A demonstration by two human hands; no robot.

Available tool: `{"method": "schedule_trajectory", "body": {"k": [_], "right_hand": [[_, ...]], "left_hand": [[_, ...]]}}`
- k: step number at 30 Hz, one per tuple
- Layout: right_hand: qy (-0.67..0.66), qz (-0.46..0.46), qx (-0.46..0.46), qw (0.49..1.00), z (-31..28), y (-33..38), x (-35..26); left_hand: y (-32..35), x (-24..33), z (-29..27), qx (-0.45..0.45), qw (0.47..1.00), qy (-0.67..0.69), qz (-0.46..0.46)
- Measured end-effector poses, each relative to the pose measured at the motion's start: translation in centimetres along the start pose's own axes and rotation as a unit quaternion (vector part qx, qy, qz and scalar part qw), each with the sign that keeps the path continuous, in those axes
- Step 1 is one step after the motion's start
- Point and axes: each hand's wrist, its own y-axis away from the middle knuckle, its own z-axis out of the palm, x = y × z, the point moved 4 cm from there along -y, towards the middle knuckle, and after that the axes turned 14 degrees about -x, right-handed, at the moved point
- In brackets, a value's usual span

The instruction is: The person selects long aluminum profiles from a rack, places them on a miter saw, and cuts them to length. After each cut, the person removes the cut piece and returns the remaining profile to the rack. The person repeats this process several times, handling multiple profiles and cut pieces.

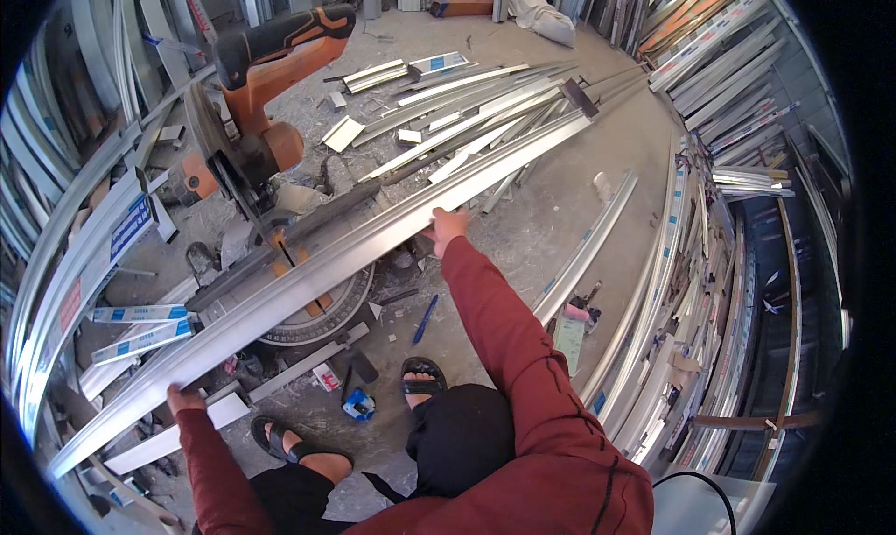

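A long silvery metal profile [355,246] lies slantwise across the bed of an orange and black miter saw [271,133], from the near left to the far right. My left hand [186,400] grips its near edge toward the left end. Farther along, my right hand [447,230] is closed on the same edge, right of the saw. The saw's head is raised, with its blade behind the profile. Below the profile the saw's round turntable [317,316] shows in part. Fingers of both hands are partly hidden by the profile.
Offcuts [467,115] litter the floor beyond the saw. A blue tape measure [358,404], a blue pen [426,318] and a hammer [362,367] lie near my sandalled feet. Stacked profiles [672,348] line the right side; more lean [93,59] at the left.
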Motion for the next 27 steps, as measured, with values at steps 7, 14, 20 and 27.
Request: {"method": "schedule_trajectory", "body": {"k": [7,14,20,27], "right_hand": [[0.014,-0.020,-0.013,1.000,2.3,-1.4,0.1],[0.116,0.015,-0.075,0.990,1.1,-3.2,-1.2],[0.055,0.049,-0.137,0.988,3.0,-1.9,-0.4],[0.670,-0.441,-0.261,0.537,2.4,2.3,-3.1]], "left_hand": [[4.0,-5.1,8.1,-0.106,0.983,-0.092,-0.117],[1.6,-1.4,5.4,-0.039,0.998,-0.036,-0.021],[2.4,-4.7,6.1,-0.087,0.996,-0.021,-0.022],[3.4,-6.4,10.4,-0.096,0.990,0.059,-0.081]]}}
